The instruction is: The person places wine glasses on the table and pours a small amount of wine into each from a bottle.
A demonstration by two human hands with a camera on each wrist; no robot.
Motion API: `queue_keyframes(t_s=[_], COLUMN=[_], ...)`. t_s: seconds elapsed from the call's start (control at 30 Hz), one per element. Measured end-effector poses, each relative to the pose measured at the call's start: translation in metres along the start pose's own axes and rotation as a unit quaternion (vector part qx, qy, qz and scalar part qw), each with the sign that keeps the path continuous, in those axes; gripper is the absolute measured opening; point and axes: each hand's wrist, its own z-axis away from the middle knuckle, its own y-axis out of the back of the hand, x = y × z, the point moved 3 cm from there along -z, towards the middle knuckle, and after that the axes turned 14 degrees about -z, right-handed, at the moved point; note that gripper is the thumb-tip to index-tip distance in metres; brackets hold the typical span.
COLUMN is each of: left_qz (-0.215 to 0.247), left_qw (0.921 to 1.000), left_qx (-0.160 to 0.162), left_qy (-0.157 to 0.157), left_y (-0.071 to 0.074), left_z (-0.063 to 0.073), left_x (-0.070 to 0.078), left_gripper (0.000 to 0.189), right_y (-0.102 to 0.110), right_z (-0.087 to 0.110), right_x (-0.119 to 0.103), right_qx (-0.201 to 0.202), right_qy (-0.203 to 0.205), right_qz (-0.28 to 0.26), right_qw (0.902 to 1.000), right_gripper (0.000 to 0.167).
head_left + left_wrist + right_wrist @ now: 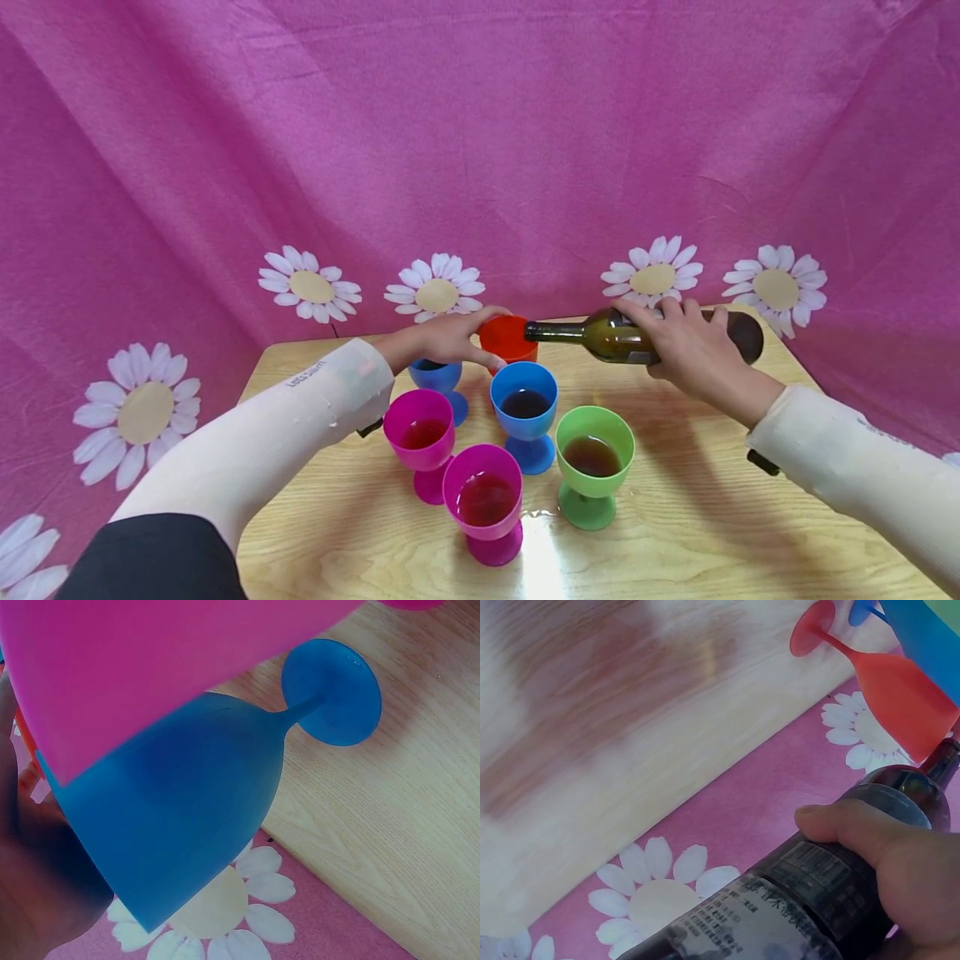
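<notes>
My right hand (pixel 693 350) grips a dark green wine bottle (pixel 617 337), tipped almost level. Its mouth is at the rim of a red goblet (pixel 517 335) at the back; whether liquid flows cannot be told. With thumb and fingers around the bowl, my left hand (pixel 444 337) holds that goblet. In the right wrist view the thumb lies across the labelled bottle (pixel 780 900), its neck meeting the rim of the red goblet (pixel 900 697). A blue goblet (pixel 187 795) and a pink one (pixel 150 660) hide much of the left wrist view.
Near the left forearm stand a blue goblet (pixel 438 379) and a pink goblet (pixel 422 454), both with dark liquid. Closer are another blue goblet (pixel 528 425), a green goblet (pixel 588 483) and a second pink goblet (pixel 487 529), also partly filled. A pink flowered cloth (pixel 480 167) hangs behind the table (pixel 337 533).
</notes>
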Motion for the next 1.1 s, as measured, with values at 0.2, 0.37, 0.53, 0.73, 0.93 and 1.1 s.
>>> queue_keyframes(t_s=[0.2,0.37,0.53,0.73,0.93,1.1], left_qz=[0.0,-0.004,-0.009,-0.005,-0.005,-0.01], left_qw=[1.0,1.0,1.0,1.0,1.0,0.9999], left_qx=[-0.001,-0.002,-0.003,-0.003,-0.005,-0.002], left_qy=[0.0,0.001,0.0,-0.001,-0.002,-0.002], left_y=[-0.001,-0.001,-0.002,-0.001,-0.001,0.0], left_z=[-0.001,-0.001,-0.001,0.0,-0.001,-0.001], left_x=[0.0,-0.001,-0.001,0.0,0.0,0.0], left_gripper=[0.083,0.084,0.086,0.087,0.085,0.086], right_y=[0.003,0.007,0.01,0.012,0.015,0.018], right_z=[-0.001,-0.001,-0.002,-0.002,-0.002,-0.002], right_x=[-0.003,-0.006,-0.009,-0.012,-0.015,-0.017], right_qx=[-0.006,-0.004,-0.005,-0.007,-0.012,-0.017], right_qy=[-0.003,-0.001,0.001,0.002,-0.001,-0.002], right_qz=[0.018,0.038,0.043,0.047,0.056,0.062], right_qw=[0.9998,0.9993,0.9991,0.9989,0.9984,0.9979], right_gripper=[0.104,0.102,0.1,0.099,0.099,0.099])
